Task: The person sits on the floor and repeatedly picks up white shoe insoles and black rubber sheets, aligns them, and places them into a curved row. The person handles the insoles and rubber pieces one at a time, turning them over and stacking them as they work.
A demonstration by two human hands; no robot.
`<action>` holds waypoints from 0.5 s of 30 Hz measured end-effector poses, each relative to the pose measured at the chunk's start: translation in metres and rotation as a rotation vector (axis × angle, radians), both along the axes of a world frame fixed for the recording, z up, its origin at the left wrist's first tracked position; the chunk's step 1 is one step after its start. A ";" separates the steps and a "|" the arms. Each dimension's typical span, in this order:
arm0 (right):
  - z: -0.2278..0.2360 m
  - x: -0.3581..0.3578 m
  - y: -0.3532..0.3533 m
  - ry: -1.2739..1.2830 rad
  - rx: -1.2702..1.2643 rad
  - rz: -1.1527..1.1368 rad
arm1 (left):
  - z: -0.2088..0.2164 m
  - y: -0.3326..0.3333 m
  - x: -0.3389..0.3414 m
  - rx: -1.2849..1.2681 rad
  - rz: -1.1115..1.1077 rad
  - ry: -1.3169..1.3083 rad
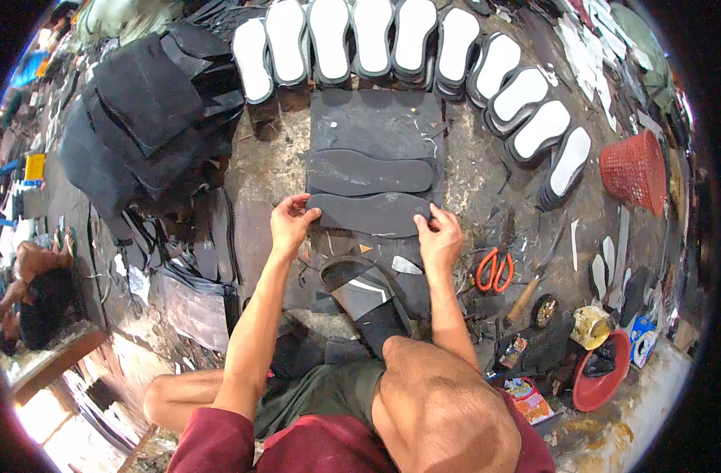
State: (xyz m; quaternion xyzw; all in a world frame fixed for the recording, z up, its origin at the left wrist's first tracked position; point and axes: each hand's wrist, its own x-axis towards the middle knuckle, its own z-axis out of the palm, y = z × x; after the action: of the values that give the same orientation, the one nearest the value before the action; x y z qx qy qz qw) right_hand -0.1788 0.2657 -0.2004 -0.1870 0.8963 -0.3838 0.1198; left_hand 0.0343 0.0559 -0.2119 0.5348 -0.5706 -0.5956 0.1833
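A dark grey shoe sole (368, 215) lies crosswise in front of me, pinched at both ends. My left hand (293, 225) closes thumb and fingers on its left end. At the right end, my right hand (439, 234) grips it between thumb and fingertips. Just beyond it, a second dark sole (368, 173) rests flat on a black board (368, 118), parallel to the held one. Whether the held sole touches the board, I cannot tell.
Stacks of white-topped soles (372, 39) curve around the far side. Black sheets (147, 102) are heaped at left. Orange-handled scissors (494, 270), a red basket (633, 171) and a red bowl (602, 370) are at right. My sandalled foot (364, 296) is near. Another person's legs (37, 272) show far left.
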 end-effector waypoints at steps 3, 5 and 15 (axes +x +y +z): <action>0.022 0.006 -0.006 0.302 0.354 -0.041 | 0.007 -0.002 0.001 -0.128 -0.112 -0.156; 0.007 0.000 0.006 0.047 0.246 -0.133 | 0.015 -0.001 -0.007 -0.107 -0.210 -0.221; 0.082 -0.001 -0.014 -1.021 -0.691 -0.282 | 0.038 -0.002 0.039 0.668 -0.106 0.334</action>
State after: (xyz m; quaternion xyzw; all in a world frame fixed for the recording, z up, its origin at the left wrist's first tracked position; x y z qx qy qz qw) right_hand -0.1798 0.2518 -0.1182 0.1116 0.5665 -0.7041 0.4133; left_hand 0.0735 0.0541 -0.1735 0.4304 -0.3342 -0.8365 0.0583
